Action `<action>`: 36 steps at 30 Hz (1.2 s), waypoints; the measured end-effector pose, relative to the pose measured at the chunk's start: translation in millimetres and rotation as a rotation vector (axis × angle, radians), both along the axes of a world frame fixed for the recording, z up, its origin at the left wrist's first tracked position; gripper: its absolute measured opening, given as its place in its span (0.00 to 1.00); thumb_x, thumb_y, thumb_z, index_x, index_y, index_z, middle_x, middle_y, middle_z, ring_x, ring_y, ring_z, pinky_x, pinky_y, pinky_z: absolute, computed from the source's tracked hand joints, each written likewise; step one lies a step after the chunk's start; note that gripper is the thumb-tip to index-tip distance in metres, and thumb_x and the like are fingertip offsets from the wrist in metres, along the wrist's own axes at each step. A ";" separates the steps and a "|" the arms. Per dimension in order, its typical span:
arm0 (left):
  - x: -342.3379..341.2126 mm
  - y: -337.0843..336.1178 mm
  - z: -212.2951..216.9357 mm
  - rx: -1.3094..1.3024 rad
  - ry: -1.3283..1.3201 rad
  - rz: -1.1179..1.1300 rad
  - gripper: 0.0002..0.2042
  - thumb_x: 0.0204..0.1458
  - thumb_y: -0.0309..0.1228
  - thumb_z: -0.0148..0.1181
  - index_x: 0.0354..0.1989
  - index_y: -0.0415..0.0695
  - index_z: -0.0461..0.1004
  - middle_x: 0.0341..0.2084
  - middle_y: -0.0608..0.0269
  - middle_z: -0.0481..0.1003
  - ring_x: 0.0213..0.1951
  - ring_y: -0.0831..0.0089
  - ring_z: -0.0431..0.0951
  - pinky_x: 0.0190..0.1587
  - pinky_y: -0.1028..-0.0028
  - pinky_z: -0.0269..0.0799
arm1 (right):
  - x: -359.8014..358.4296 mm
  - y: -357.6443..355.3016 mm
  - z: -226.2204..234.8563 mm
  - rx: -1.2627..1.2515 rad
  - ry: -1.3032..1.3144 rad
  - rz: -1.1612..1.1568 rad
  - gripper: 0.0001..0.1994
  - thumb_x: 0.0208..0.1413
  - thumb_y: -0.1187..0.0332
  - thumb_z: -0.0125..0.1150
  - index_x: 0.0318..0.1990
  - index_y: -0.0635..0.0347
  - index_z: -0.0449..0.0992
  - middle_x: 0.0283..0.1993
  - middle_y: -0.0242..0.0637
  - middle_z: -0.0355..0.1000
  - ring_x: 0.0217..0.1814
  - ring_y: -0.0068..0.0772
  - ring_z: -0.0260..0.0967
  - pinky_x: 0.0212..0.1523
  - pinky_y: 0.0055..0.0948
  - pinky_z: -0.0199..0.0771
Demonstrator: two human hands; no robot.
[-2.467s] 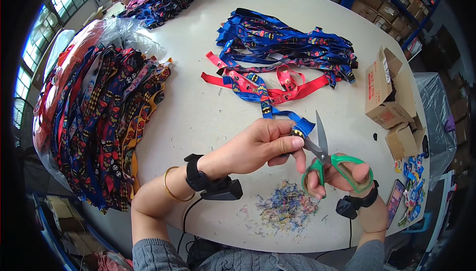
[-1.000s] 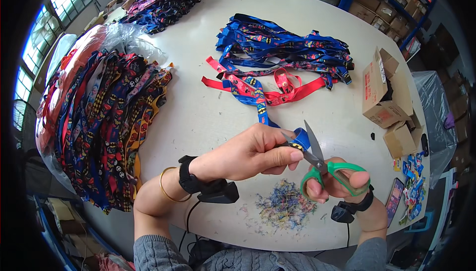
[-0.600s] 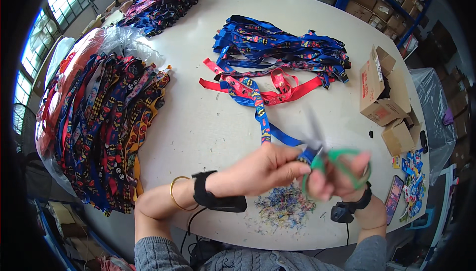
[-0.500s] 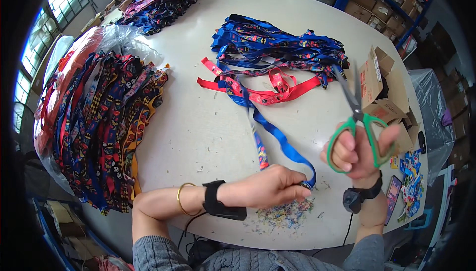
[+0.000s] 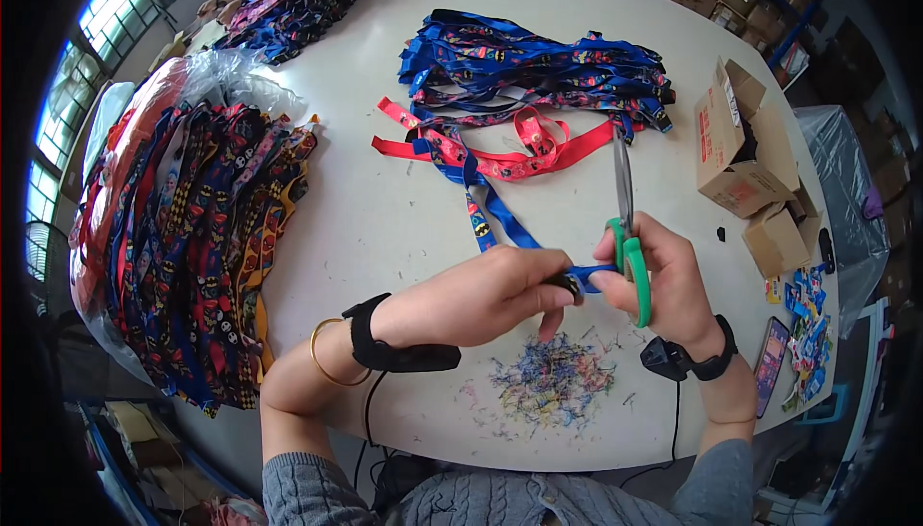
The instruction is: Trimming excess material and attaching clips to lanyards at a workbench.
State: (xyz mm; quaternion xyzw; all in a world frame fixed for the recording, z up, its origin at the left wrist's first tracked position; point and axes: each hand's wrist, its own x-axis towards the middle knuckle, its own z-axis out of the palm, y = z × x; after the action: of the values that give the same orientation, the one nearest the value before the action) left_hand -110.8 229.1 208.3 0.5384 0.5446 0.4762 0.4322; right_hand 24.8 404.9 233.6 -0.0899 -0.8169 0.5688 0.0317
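My left hand pinches the near end of a blue printed strap that runs back toward a heap of blue and red straps. My right hand grips green-handled scissors, blades closed and pointing away from me, and also touches the strap end. Both hands meet just above a small pile of colourful thread clippings on the white round table.
A heap of blue straps and red straps lies at the far centre. A big bag of stacked straps fills the left. Cardboard boxes and small packets sit at the right edge, with a phone.
Half a second ago my right hand held the scissors raised off to the right; now it has come back to the strap end, which my left hand has lifted up from the clippings.
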 end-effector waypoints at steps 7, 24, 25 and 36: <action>-12.3 -3.8 4.7 -0.058 0.038 0.178 0.06 0.57 0.27 0.49 0.36 0.37 0.69 0.22 0.63 0.74 0.25 0.74 0.71 0.32 0.76 0.65 | -4.9 14.2 -4.9 0.279 0.127 -0.139 0.09 0.44 0.77 0.61 0.32 0.61 0.67 0.29 0.28 0.67 0.27 0.15 0.59 0.28 0.19 0.61; -18.7 -12.6 24.8 0.192 0.155 0.643 0.03 0.51 0.19 0.56 0.31 0.35 0.67 0.26 0.58 0.74 0.31 0.73 0.79 0.31 0.75 0.75 | 11.8 11.1 11.5 -0.284 0.125 0.062 0.25 0.41 0.54 0.72 0.39 0.63 0.69 0.32 0.33 0.71 0.32 0.18 0.66 0.33 0.18 0.66; -21.5 -15.3 20.8 0.190 0.153 0.644 0.03 0.51 0.19 0.56 0.31 0.35 0.67 0.26 0.58 0.74 0.31 0.73 0.79 0.31 0.75 0.75 | 12.0 9.8 9.7 -0.268 0.116 0.075 0.27 0.40 0.52 0.72 0.40 0.64 0.69 0.33 0.33 0.70 0.33 0.18 0.66 0.33 0.18 0.66; -58.3 -25.1 22.6 -0.184 0.250 0.340 0.05 0.59 0.25 0.44 0.35 0.36 0.65 0.24 0.53 0.76 0.25 0.71 0.77 0.27 0.69 0.73 | 11.9 4.5 15.5 -0.274 0.021 0.031 0.32 0.39 0.45 0.69 0.40 0.65 0.69 0.32 0.34 0.70 0.32 0.20 0.66 0.33 0.19 0.66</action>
State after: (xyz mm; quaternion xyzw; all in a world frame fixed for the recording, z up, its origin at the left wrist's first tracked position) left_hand -169.1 204.0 230.9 0.4519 0.7181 0.4200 0.3222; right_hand 36.7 409.4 249.1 -0.0749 -0.7326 0.6763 0.0188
